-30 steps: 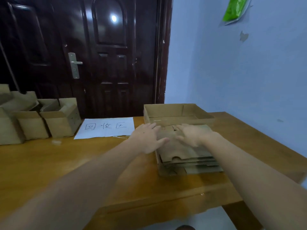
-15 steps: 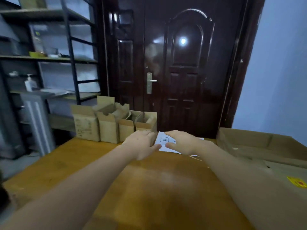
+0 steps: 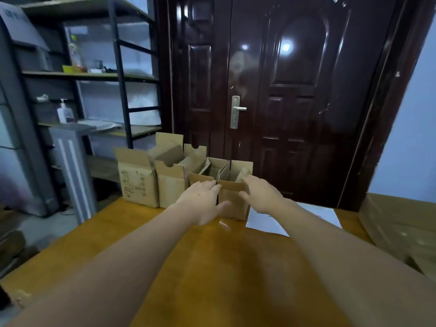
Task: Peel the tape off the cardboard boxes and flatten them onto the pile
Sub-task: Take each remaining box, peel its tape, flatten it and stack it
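Both hands open, fingers spread, either side of the small open-topped brown cardboard box [image 3: 232, 197] at the wooden bench [image 3: 212, 267] far edge: left hand [image 3: 204, 200], right hand [image 3: 260, 197]. Risk: one-sided squeeze knocks neighbouring brown cardboard boxes [image 3: 165, 180] over.

The room is dimly lit, with a bluish cast. Two lamp reflections are seen as glare on the glossy door [image 3: 283, 90]. Edges are bent by wide-angle distortion, and near forearms are blurred.
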